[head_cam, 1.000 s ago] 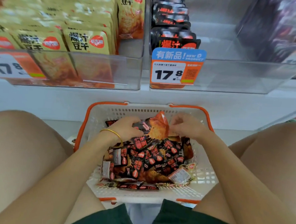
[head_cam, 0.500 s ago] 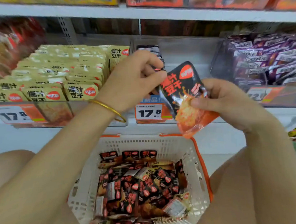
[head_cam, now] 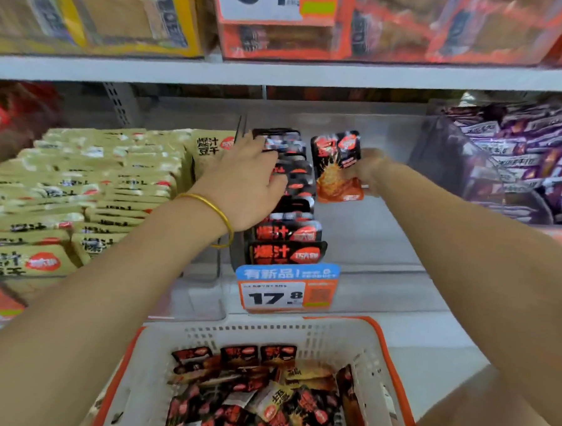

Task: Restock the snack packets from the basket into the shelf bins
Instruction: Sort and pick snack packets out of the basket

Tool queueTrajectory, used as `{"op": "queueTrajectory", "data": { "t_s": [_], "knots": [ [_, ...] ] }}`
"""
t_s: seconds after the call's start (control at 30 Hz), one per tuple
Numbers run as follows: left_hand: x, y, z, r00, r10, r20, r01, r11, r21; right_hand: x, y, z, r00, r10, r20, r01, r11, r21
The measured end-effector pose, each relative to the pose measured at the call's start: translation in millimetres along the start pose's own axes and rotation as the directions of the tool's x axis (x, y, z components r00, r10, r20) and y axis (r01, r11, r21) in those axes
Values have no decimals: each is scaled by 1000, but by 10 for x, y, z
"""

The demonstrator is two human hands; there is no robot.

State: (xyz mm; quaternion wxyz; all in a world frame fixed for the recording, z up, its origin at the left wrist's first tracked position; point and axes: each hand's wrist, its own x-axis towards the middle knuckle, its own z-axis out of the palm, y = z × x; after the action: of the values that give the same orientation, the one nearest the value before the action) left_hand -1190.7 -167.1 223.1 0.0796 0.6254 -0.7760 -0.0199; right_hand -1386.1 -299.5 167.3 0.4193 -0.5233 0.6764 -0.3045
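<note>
We take this to be the placing step: one snack packet (head_cam: pixel 337 165) is up at the shelf and not yet set down. The right hand (head_cam: pixel 368 171) pinches it by its right edge, the grip clamped on the packet, which stands upright with its printed face toward us. It hangs just beside the far end of the row of black packets (head_cam: pixel 284 252) in the middle bin (head_cam: pixel 383 293), on the row's right, over the bare part of that bin.

The left hand (head_cam: pixel 245 181), with a gold bangle (head_cam: pixel 214 209) on its wrist, lies across the tops of the row about midway back. Its grip is apart, the fingers spread over the packets and holding nothing. Whether it is pressing the row aside or only steadying it, we cannot tell.

Below, the basket (head_cam: pixel 373 348) holds a loose heap of the same packets (head_cam: pixel 257 400), so we judge the job far from finished.

Next, we think the held packet must go down upright, either into a gap in the row or as the start of a second row beside it, face forward like the ones behind the price tag (head_cam: pixel 287 289). The standing packets look thin and likely to tip, so the left hand should brace them until the packet is set down.
</note>
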Motion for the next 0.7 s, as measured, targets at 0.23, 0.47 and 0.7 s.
{"op": "queueTrajectory", "data": {
  "t_s": [0.23, 0.47, 0.7],
  "knots": [
    [-13, -56, 79, 995, 45, -84, -48, 998, -38, 330, 66, 270, 991, -90, -104, 65, 973, -221],
    [-6, -47, 83, 996, 35, -81, -38, 999, -35, 443, 71, 503, 963, -91, -255, 39, 979, -201],
    [3, -70, 107, 994, 38, -104, -45, 997, -66, 381, 53, 506, 959, -19, -282, -28, 986, -162]
  ]
}}
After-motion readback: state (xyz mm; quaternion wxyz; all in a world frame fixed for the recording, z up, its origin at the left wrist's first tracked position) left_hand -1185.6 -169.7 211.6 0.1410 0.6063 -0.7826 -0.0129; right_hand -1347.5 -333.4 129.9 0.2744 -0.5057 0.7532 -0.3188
